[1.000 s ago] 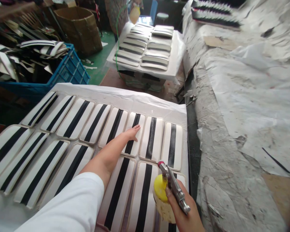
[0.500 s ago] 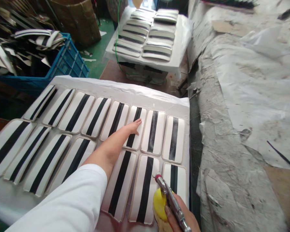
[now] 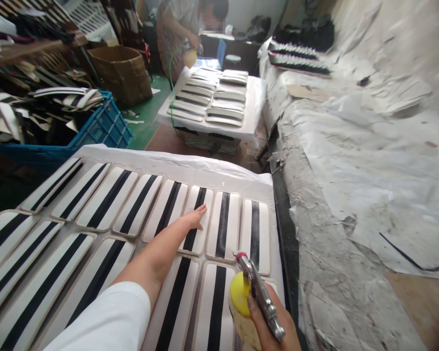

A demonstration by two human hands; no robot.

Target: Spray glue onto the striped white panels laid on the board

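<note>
My left hand (image 3: 195, 217) reaches across the table with its fingers stretched out, over or on a white panel with a black stripe (image 3: 209, 197) in the back row. Whether it presses on the panel I cannot tell. At the lower right my right hand (image 3: 276, 317) grips a metal spray gun (image 3: 260, 287) with a yellow cup (image 3: 239, 294) hanging under it. The gun's nozzle points forward, close to the rightmost panels. Similar striped panels (image 3: 177, 302) lie in two rows on a white-covered table (image 3: 175, 163).
A blue crate (image 3: 108, 119) full of striped offcuts stands at the left, with a cardboard box (image 3: 122, 73) behind. Another person (image 3: 175, 36) holds a sprayer beside a second table (image 3: 254, 105) of panels. A sheet-covered bench (image 3: 336, 195) runs along the right.
The view has tilted up, bringing the other person and the back of the room into sight. My left hand stays at the same panel, and my right hand still holds the spray gun.
</note>
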